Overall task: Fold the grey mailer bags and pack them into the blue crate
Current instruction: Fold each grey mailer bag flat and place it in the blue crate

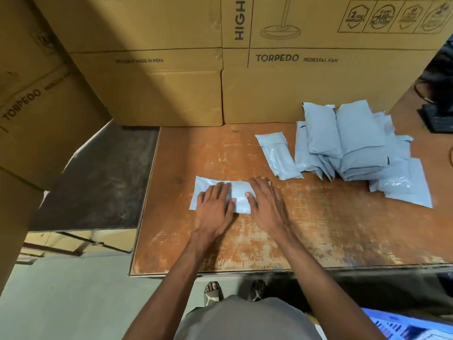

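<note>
Near the tabletop's (306, 231) left edge, a grey mailer bag (241, 198) lies flat under both hands. The left hand (214, 208) and right hand (266, 204) press it with straight, spread fingers, thumbs nearly meeting. A pile of bags (355, 148) sits toward the far right corner.

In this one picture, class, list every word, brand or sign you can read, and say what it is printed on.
"TORPEDO PEDESTAL FAN": right cardboard box.
"HIGHS", cut off by the frame: upper box.
"MADE IN INDIA"; the word before it is blurred: middle box.
"TORPEDO": left box; its smaller print is unreadable.
Badge icons: "2", "WARRANTY", "AIR"; the rest is too blurred.
Grey mailer bags: no readable text.
</note>
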